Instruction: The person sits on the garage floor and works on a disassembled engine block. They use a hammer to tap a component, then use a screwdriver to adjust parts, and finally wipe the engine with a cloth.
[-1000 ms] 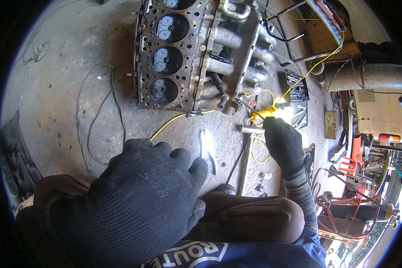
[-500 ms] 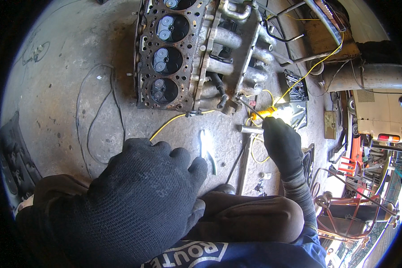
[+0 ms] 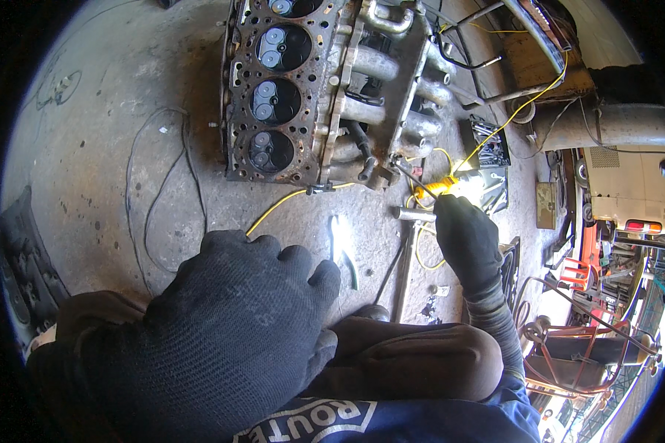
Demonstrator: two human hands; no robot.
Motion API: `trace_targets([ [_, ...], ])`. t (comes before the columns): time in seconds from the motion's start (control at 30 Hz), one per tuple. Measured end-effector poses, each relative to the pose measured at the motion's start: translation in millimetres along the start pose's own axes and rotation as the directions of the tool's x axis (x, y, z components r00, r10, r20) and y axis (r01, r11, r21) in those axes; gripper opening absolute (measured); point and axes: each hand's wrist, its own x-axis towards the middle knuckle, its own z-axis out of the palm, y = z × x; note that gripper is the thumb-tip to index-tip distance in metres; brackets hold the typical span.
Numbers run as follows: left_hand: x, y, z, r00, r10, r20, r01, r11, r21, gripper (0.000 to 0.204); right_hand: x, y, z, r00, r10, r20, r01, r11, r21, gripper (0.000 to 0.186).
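Note:
My left hand (image 3: 236, 332), in a black knit glove, is close in front above my lap. Its thumb stands apart from its bent fingers, and no held object shows. My right hand (image 3: 467, 240), gloved as well, is closed around a slim metal tool (image 3: 420, 181). The tool's far end meets the lower corner of the intake manifold (image 3: 380, 176), which is attached to a cylinder head (image 3: 314, 159) lying with its round combustion chambers facing up. Below the head, pliers (image 3: 343, 247) lie brightly lit on the floor. A lit yellow work lamp (image 3: 440, 186) rests beside my right hand.
A metal bar (image 3: 406, 277) lies between my knee and the head. Tool trays (image 3: 488, 140) stand beyond the lamp. A yellow cable (image 3: 510, 122) and a dark cable (image 3: 151, 199) cross the concrete floor. A metal-framed trolley (image 3: 580, 354) and a vehicle (image 3: 628, 188) are at the right.
My left hand has shifted very slightly. My right hand keeps its grip on the tool in nearly the same place.

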Motion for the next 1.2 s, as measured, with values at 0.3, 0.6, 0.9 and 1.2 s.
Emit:
trace_targets([
  [0.3,0.5,-0.6,-1.1,1.0,0.011,-0.02,-0.011,1.0,0.005,0.063,-1.9,3.2,0.7,1.0,0.002,-0.002,-0.002,0.998,-0.059,0.005],
  [0.6,1.5,0.1,-2.9,1.0,-0.006,-0.002,0.006,1.0,-0.015,0.064,-4.1,5.4,2.8,0.999,0.033,-0.007,-0.033,0.998,-0.052,0.002],
  [0.9,2.5,2.1,-3.2,1.0,-0.015,0.004,0.015,1.0,0.001,0.063,-3.4,4.9,6.5,0.999,0.018,-0.033,-0.018,1.0,-0.018,0.003],
  [1.2,1.3,2.2,-8.7,0.999,-0.024,0.041,0.027,0.998,-0.052,0.064,-2.4,3.0,7.6,0.999,0.027,-0.046,-0.027,1.0,-0.003,0.004],
])
